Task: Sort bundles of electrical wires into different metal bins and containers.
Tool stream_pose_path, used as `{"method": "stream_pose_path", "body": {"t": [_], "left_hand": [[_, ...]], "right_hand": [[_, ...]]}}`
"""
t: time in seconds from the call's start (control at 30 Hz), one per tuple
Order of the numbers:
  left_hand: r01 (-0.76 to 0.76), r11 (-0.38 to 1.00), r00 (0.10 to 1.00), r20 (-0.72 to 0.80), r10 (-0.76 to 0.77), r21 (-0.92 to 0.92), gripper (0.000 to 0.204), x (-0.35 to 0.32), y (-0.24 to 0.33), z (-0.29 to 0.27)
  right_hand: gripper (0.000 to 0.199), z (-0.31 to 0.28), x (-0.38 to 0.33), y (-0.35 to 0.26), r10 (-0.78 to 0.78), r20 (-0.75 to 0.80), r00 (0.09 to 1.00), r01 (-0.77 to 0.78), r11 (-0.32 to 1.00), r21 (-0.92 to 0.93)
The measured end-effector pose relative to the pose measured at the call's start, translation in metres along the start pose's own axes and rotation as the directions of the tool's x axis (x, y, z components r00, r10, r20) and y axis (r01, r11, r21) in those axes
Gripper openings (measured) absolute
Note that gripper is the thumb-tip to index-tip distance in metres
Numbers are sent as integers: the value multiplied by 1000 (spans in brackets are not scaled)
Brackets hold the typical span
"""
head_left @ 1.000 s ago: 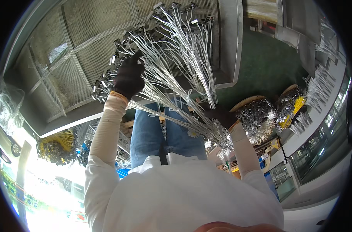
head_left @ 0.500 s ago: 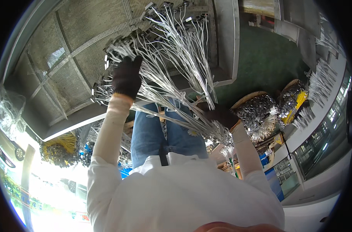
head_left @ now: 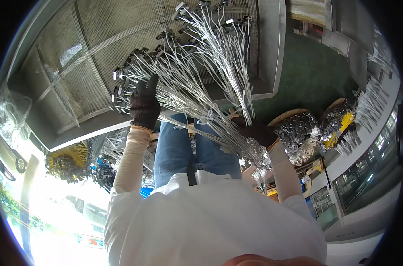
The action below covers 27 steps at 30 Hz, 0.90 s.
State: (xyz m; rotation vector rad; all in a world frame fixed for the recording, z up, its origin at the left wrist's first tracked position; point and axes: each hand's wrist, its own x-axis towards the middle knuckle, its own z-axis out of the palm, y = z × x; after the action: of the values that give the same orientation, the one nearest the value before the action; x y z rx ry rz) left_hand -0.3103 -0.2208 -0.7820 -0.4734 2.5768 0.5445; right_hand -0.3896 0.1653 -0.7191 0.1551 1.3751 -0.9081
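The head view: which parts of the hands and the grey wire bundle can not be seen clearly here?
- Head view: the right hand in a dark glove is partly covered by the bundle of thin grey wires with small metal end pieces; its grip is hidden.
- The left hand, in a dark glove, shows only its back; the palm is hidden.
- The end pieces are too small to tell apart.
- The metal mesh table bends toward the picture's dark rim.

The left hand (head_left: 144, 106), in a dark glove, reaches forward with its arm stretched out and fingers raised and loosely spread. The right hand (head_left: 256, 131), also dark-gloved, is closed in a grip, its forearm bent inward.
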Motion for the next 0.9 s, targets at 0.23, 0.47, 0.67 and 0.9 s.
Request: {"method": "stream_pose_path", "body": {"t": [0.23,0.47,0.67,0.9], "left_hand": [[-15,1000,999,-52,14,-9,72,-6,-6,9],[-18,1000,999,-34,19,14,73,-4,-2,3],[3,1000,1000,6,-3,-6,76,-6,-4,4],[59,998,995,77,-58,-2,79,-5,-5,6]], "right_hand": [[60,2,-1,-6,15,35,999,-15,1000,7],[65,5,-3,6,-84,48,995,83,996,26],[64,5,-5,1,-55,18,998,58,976,-208],[61,14,-1,21,-106,-91,990,58,907,-418]]}}
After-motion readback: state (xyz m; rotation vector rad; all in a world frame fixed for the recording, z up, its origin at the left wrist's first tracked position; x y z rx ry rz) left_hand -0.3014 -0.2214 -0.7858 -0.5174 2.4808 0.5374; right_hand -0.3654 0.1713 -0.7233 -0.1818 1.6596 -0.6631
